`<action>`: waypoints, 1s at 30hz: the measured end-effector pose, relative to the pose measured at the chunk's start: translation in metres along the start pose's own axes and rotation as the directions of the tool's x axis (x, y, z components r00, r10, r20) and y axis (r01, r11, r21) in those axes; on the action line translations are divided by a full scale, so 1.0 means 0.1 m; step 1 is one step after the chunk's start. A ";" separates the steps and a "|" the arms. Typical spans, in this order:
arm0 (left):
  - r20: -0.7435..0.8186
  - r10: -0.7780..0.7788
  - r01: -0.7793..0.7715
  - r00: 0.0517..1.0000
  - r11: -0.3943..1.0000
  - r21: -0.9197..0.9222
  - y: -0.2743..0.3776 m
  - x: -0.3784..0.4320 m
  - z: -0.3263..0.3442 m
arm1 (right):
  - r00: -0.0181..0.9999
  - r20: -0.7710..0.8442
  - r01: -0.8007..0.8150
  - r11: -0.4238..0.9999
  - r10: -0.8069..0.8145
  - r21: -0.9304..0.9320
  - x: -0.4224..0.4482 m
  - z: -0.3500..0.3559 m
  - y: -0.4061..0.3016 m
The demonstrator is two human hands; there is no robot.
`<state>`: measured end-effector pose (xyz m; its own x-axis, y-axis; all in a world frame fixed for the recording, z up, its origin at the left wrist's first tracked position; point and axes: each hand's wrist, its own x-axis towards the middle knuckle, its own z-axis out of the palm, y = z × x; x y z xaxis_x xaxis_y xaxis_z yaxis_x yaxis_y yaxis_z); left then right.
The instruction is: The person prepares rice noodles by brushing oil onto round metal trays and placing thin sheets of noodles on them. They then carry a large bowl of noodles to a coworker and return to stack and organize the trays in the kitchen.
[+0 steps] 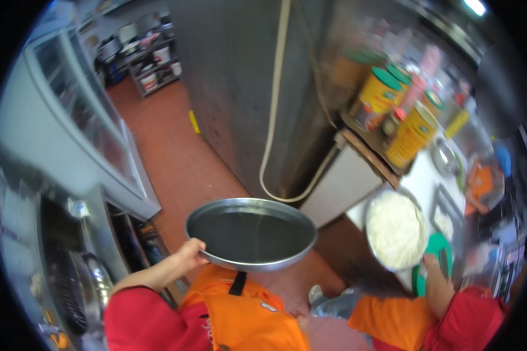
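Note:
My left hand (192, 253) grips the left rim of a wide round metal pan (257, 265), thumb over the edge. The pan is dark inside; a dark coating or a liquid, I cannot tell which. It is held out before my orange apron (250, 318), above the tiled floor. A small blurred skin-toned patch at the apron's right edge may be my right hand (301, 322); what it does is unclear. To the right, a co-worker's hand (430, 263) is at the rim of a round pan holding a pale white mass (396, 230).
A co-worker in an orange apron (391, 318) stands close on my right. Yellow cans (413, 134) stand on a brown ledge (369, 151) by the white worktop (424, 169). A pale hose (270, 131) hangs ahead. A glass-fronted cabinet (88, 109) stands left. Another person (483, 182) works far right.

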<state>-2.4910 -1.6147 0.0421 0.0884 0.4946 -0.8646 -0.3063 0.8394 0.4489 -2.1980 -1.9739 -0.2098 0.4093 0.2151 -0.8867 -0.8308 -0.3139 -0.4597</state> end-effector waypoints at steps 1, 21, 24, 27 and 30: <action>-0.042 0.020 -0.021 0.999 1.000 -0.021 0.06 0.06 -0.06 | 1.000 0.012 -0.022 0.999 0.023 -0.039 0.04 0.15 -0.04; -0.576 0.416 -0.357 0.704 0.908 0.220 2.71 1.79 -1.58 | 0.948 0.318 0.209 0.761 -0.003 -0.614 1.10 3.98 -0.79; -0.580 0.374 -0.389 0.724 0.915 0.103 3.23 1.98 -1.56 | 0.948 0.319 0.230 0.727 -0.015 -0.647 1.20 4.40 -0.98; -0.669 0.358 -0.426 0.651 0.902 0.069 3.50 2.26 -1.86 | 0.976 0.185 0.069 0.639 0.117 -0.766 0.45 5.53 -1.24; -0.648 0.387 -0.477 0.656 0.878 0.042 3.80 2.79 -2.18 | 0.975 0.201 0.125 0.512 0.095 -0.850 0.55 6.27 -1.37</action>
<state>-2.7891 -1.2065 -0.0773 -0.6752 0.5031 -0.5394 -0.2717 0.5102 0.8160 -2.2986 -1.3389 -0.1646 0.2443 0.3657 -0.8981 -0.0530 -0.9197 -0.3890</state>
